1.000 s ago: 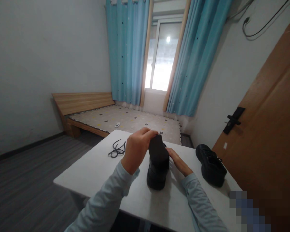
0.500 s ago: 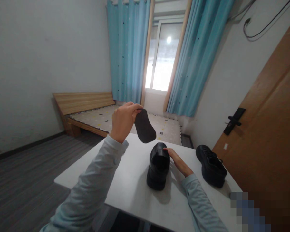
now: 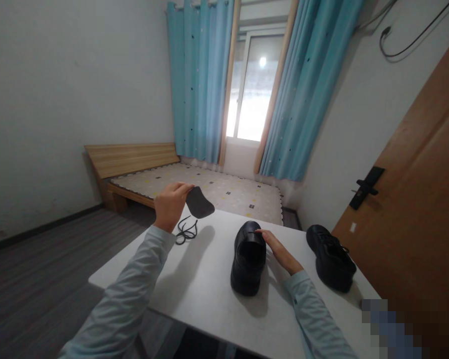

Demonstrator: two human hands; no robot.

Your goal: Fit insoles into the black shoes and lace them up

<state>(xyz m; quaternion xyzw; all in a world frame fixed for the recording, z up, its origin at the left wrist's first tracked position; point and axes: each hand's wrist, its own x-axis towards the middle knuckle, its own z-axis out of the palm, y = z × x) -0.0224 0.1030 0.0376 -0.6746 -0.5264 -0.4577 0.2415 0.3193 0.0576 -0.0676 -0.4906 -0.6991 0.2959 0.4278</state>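
I had the left hand (image 3: 170, 203) raised over the far left part of the white tabletop (image 3: 209, 299), its fingers pinched shut on one end of a flat black insole (image 3: 199, 203), which hung clear of the surface and pointed toward the middle. Just beneath it, near the far left edge, a loose black shoelace (image 3: 186, 232) lay in a tangle on the tabletop. The right hand (image 3: 280, 252) lay open and flat, its fingertips touching the collar of the black leather shoe without laces (image 3: 248, 257) that stood upright about the middle of the tabletop, toe toward me. I judged that shoe largely stripped: its lace was out on the tabletop and the insole was out of it, though I could not see deep enough into the opening to tell what else it held. The insole had not been set down anywhere. A second black shoe (image 3: 331, 257) stood near the right edge, well apart from either hand, with its laces apparently in place, so by my reckoning that one was untouched.
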